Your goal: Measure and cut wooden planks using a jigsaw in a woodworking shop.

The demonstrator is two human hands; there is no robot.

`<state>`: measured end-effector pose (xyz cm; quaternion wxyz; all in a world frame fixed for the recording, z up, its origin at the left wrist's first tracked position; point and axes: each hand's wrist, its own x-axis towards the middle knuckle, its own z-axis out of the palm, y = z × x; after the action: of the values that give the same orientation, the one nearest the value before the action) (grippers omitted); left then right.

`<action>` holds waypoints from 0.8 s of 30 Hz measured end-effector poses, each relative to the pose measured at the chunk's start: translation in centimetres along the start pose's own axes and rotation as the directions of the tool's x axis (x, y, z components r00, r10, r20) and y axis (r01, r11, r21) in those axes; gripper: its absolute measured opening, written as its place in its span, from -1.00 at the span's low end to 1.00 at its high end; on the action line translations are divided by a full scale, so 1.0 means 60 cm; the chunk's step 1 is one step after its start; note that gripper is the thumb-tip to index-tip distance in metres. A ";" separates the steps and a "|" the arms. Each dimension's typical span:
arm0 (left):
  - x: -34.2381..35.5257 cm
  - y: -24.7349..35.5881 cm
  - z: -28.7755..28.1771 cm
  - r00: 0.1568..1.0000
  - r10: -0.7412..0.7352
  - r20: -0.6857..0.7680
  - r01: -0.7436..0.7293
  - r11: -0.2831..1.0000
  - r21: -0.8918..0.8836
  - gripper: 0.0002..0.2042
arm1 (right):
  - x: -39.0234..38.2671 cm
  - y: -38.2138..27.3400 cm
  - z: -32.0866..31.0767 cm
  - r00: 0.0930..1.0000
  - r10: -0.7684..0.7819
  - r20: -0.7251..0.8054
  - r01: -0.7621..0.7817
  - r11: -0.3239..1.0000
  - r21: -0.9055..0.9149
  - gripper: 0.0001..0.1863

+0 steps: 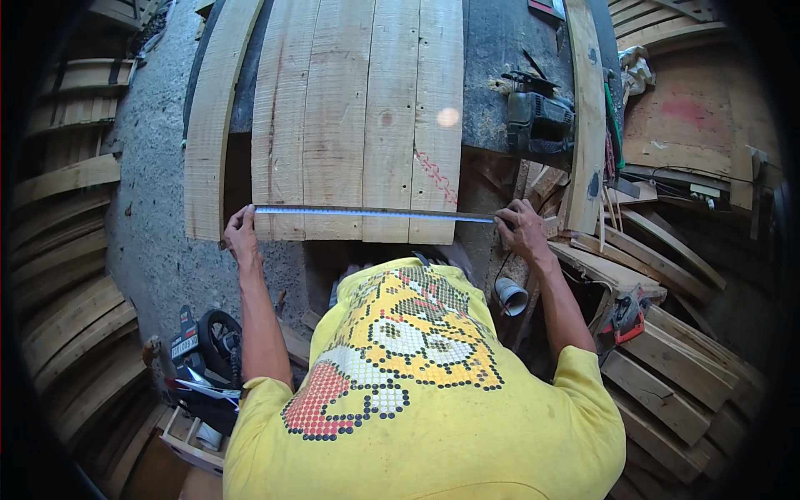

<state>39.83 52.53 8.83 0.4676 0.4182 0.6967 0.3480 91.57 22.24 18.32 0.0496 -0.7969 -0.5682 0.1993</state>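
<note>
A long, thin measuring strip (375, 212), silvery with a bluish sheen, lies straight across several pale planks (333, 125) near their front ends. At its left end, my left hand (242, 233) pinches it beside the edge of a separate long board (207, 150). My right hand (521, 229) grips the other end, out past the right edge of the planks. Red markings show on the rightmost of the middle planks. My forearms and yellow shirt fill the lower middle.
A dark power tool (537, 117) rests on the black bench (492, 42). At right are a grey pipe (510, 296), a red tool (629, 317) and stacked offcuts (667, 375). Boards (71, 333) line the left, beside a black-wheeled object (217, 342) on the grey floor (150, 217).
</note>
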 end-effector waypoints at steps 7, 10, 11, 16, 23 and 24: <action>-0.159 0.134 0.107 0.899 0.237 0.368 -0.208 0.971 -0.116 -0.78 | 0.063 0.018 -0.121 0.958 -0.080 -0.275 0.103 0.992 0.068 -0.50; -0.248 0.131 0.125 0.863 0.150 0.483 -0.152 0.988 -0.036 -0.75 | 0.145 0.089 -0.173 0.913 0.048 -0.404 -0.024 0.998 0.063 -0.51; -0.282 0.116 0.124 0.823 0.090 0.562 -0.134 0.990 0.038 -0.74 | 0.180 0.118 -0.185 0.927 0.007 -0.376 0.012 0.999 0.049 -0.51; -0.475 -0.038 0.177 0.892 -0.044 0.450 0.092 0.992 -0.086 -0.77 | 0.344 0.297 -0.224 0.902 -0.019 -0.431 -0.081 0.974 -0.213 -0.60; -0.689 -0.207 0.197 0.905 -0.298 0.305 0.233 0.944 0.234 -0.73 | 0.414 0.417 -0.213 0.836 -0.015 -0.549 -0.010 0.999 -0.042 -0.58; -0.694 -0.211 0.198 0.888 -0.385 0.252 0.315 0.908 0.278 -0.73 | 0.397 0.419 -0.210 0.782 -0.038 -0.622 0.021 0.999 -0.036 -0.58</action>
<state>56.67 10.65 8.95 0.5718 0.3841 0.7170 0.1070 125.12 37.34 15.95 0.2265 -0.8096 -0.5352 -0.0827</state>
